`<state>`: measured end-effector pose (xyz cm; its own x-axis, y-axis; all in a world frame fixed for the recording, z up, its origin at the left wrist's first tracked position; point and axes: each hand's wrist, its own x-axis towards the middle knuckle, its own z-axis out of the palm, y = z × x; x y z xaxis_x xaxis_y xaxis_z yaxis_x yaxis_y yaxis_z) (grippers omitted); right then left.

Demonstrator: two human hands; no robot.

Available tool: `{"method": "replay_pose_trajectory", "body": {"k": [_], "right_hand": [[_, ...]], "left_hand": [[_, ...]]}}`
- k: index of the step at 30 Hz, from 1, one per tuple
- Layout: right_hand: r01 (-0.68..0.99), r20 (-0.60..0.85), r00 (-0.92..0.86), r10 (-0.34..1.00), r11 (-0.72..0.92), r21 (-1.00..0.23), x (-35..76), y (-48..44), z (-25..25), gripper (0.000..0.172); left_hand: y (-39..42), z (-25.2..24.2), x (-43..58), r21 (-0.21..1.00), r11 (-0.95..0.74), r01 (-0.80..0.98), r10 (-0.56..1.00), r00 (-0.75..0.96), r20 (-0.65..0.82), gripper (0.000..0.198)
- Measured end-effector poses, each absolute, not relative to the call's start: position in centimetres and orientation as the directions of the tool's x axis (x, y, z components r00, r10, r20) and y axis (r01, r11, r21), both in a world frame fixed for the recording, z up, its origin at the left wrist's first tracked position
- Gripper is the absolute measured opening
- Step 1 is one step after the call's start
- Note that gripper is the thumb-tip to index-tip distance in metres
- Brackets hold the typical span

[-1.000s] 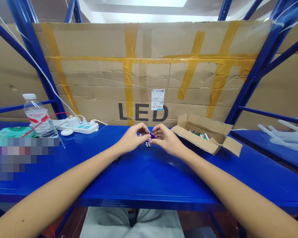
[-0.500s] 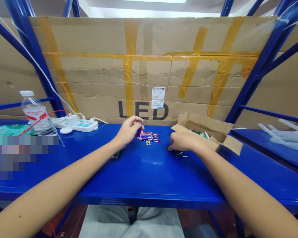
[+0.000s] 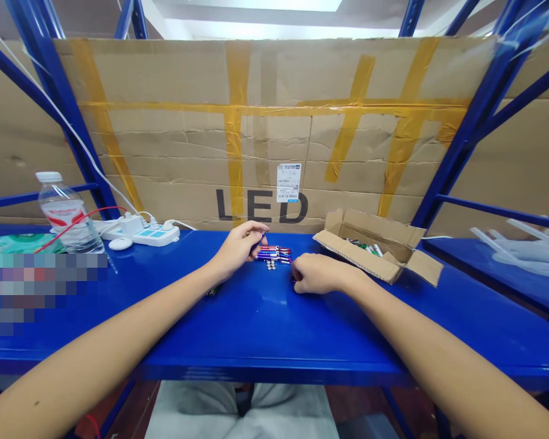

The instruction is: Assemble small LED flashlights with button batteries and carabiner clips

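Note:
My left hand (image 3: 241, 249) is closed, pinching a slim purple metal tube (image 3: 262, 234) of which only a bit shows at the fingertips. To its right lies a row of red and purple metal tubes with clips (image 3: 274, 251). Several small silver discs, like button cells (image 3: 271, 265), sit just in front of that row. My right hand (image 3: 319, 273) is low over the table right of the discs, fingers pinched together. Something small and dark purple shows at its fingertips, too hidden to name. Dark green tubes (image 3: 214, 291) lie partly under my left wrist.
An open cardboard box (image 3: 361, 253) with green and silver pieces stands at the right rear. A power strip (image 3: 149, 233) and a water bottle (image 3: 68, 213) are at the left on the blue table (image 3: 274, 335). A large cardboard sheet (image 3: 178, 152) closes off the back.
My right hand has moved left, from beside the box toward the discs and the row of tubes. The purple tube in my left hand has turned and shows less.

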<state>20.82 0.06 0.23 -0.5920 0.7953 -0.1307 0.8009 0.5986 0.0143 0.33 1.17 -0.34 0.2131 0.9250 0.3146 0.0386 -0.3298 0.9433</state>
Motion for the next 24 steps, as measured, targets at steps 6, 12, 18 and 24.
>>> {"method": "replay_pose_trajectory", "body": {"k": [6, 12, 18, 24], "right_hand": [[0.705, 0.006, -0.691, 0.723, 0.675, -0.218, 20.8, 0.6, -0.4, 0.014], [0.311, 0.001, -0.612, 0.791, 0.242, -0.919, 20.9, 1.5, -0.6, 0.009], [-0.032, -0.043, -0.675, 0.737, -0.087, -0.996, 20.4, 1.1, -0.6, 0.020], [-0.065, -0.010, -0.770, 0.638, -0.093, -0.994, 20.4, 0.6, -0.2, 0.020]], "left_hand": [[1.2, -0.5, 0.3, 0.894, -0.400, 0.203, 0.907, 0.232, 0.353, 0.020], [0.7, -0.5, 0.4, 0.704, -0.584, 0.404, 0.809, 0.360, 0.465, 0.016], [0.2, -0.6, 0.4, 0.585, -0.675, 0.449, 0.736, 0.459, 0.497, 0.019], [0.7, -1.0, 0.3, 0.590, -0.674, 0.444, 0.736, 0.465, 0.491, 0.017]]}}
